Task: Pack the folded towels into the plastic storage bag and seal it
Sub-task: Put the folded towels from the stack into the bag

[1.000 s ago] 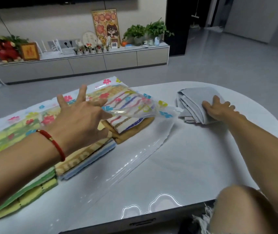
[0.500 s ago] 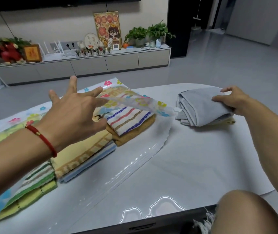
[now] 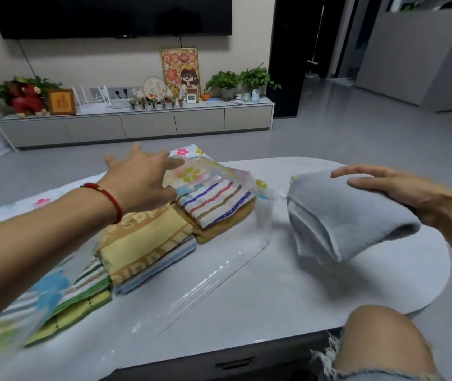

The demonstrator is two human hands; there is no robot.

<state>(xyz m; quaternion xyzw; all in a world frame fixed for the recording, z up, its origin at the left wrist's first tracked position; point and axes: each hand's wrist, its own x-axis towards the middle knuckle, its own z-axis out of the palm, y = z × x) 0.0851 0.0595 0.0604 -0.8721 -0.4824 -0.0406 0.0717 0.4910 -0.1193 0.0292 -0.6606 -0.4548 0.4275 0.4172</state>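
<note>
A clear plastic storage bag (image 3: 219, 273) printed with flowers lies open across the white table (image 3: 288, 298). Inside it sit folded towels: a striped white one (image 3: 214, 202) on a brown one, a yellow patterned one (image 3: 148, 243) on a blue one, and green ones (image 3: 87, 292) nearer me. My left hand (image 3: 142, 177) holds the bag's upper flap up above the striped towel. My right hand (image 3: 400, 188) grips a folded grey towel (image 3: 340, 218) and holds it in the air just right of the bag's mouth.
My bare knee (image 3: 384, 345) rises at the table's near right edge. A low TV cabinet (image 3: 137, 125) with plants, frames and ornaments stands against the far wall beyond open grey floor. A dark screen hangs above it.
My right hand has picked the grey towel up off the table and carried it nearer, toward the bag's mouth. My left hand has raised the bag's flap higher.
</note>
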